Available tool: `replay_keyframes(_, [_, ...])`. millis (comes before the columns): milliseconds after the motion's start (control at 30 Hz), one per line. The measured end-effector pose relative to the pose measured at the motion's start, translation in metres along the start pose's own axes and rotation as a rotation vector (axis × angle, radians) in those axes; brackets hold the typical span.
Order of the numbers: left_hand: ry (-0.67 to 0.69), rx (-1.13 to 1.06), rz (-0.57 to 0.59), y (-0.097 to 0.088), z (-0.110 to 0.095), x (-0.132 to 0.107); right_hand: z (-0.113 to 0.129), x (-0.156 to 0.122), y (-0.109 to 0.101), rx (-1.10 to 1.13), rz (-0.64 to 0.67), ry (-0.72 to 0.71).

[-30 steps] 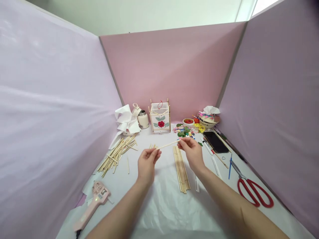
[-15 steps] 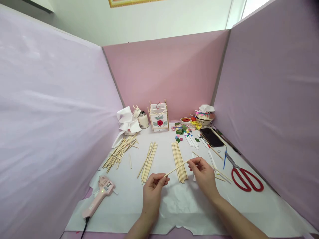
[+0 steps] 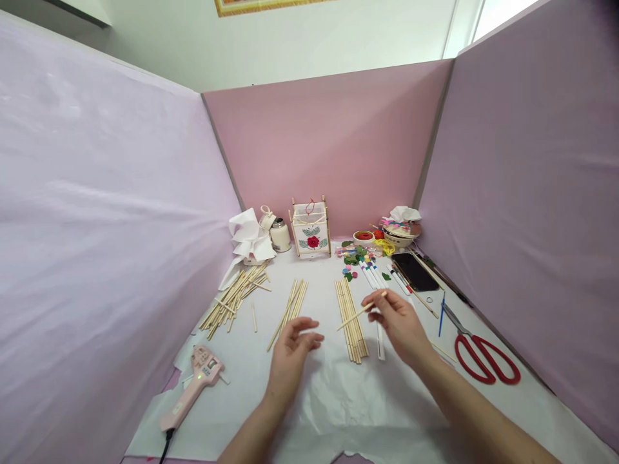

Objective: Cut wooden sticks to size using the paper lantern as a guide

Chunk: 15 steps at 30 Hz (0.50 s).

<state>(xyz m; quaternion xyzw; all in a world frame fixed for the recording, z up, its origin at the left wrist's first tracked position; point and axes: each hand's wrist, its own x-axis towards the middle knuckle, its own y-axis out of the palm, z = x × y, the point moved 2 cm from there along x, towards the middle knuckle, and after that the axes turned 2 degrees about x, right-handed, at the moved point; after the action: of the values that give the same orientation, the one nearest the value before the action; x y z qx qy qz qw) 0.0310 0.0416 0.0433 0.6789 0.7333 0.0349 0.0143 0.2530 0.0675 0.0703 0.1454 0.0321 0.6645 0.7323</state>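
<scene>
My right hand [image 3: 395,320] pinches a short thin wooden stick [image 3: 356,316] near its upper end; the stick slants down to the left above the table. Below it lies a row of longer wooden sticks [image 3: 349,322], side by side. My left hand [image 3: 294,348] is off the stick, its fingers apart and curved, with nothing in them. Just behind my left hand rests another bundle of sticks [image 3: 296,298], partly hidden by that hand. A white strip [image 3: 380,341] lies beside the right-hand row, partly covered by my right hand.
On the left are a pink glue gun [image 3: 196,386] and a loose stick pile [image 3: 235,299]. A lantern-like box [image 3: 311,238] with a red flower stands at the back. Markers [image 3: 370,275], a phone [image 3: 416,272] and red-handled scissors [image 3: 486,357] lie on the right.
My left hand has let go of the stick's left end and opened. My right hand still holds the stick, now raised slightly. The whole view has shifted a little.
</scene>
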Motion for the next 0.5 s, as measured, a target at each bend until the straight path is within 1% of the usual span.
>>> replay_keyframes(67, [0.047,0.014,-0.096,-0.012,-0.014,0.017,0.018,0.018,-0.002,-0.105,-0.037,-0.154])
replay_keyframes(100, [0.07,0.037,-0.124,-0.017,-0.022,0.026,0.026,0.028,-0.002,-0.132,-0.029,-0.206])
replay_keyframes(133, [0.091,0.072,-0.128,-0.021,-0.03,0.035,0.033,0.037,-0.001,-0.152,-0.017,-0.246])
replay_keyframes(200, [0.117,0.172,-0.062,-0.025,-0.045,0.055,0.041,0.059,0.005,-0.182,0.01,-0.297])
replay_keyframes(267, [0.155,0.295,0.017,-0.024,-0.061,0.083,0.044,0.087,0.015,-0.22,0.037,-0.32])
replay_keyframes(300, [0.194,0.364,0.032,-0.024,-0.07,0.101,0.044,0.104,0.021,-0.233,0.053,-0.316])
replay_keyframes(333, [0.238,0.43,0.026,-0.023,-0.078,0.121,0.043,0.122,0.028,-0.262,0.096,-0.298])
replay_keyframes(367, [0.272,0.497,-0.025,-0.023,-0.087,0.143,0.042,0.143,0.035,-0.296,0.126,-0.27])
replay_keyframes(400, [0.294,0.575,-0.075,-0.022,-0.094,0.167,0.04,0.164,0.041,-0.365,0.095,-0.24])
replay_keyframes(433, [0.301,0.652,-0.119,-0.022,-0.101,0.191,0.039,0.185,0.046,-0.48,0.035,-0.215])
replay_keyframes(500, [0.311,0.685,-0.146,-0.018,-0.11,0.236,0.035,0.223,0.055,-0.559,-0.036,-0.206])
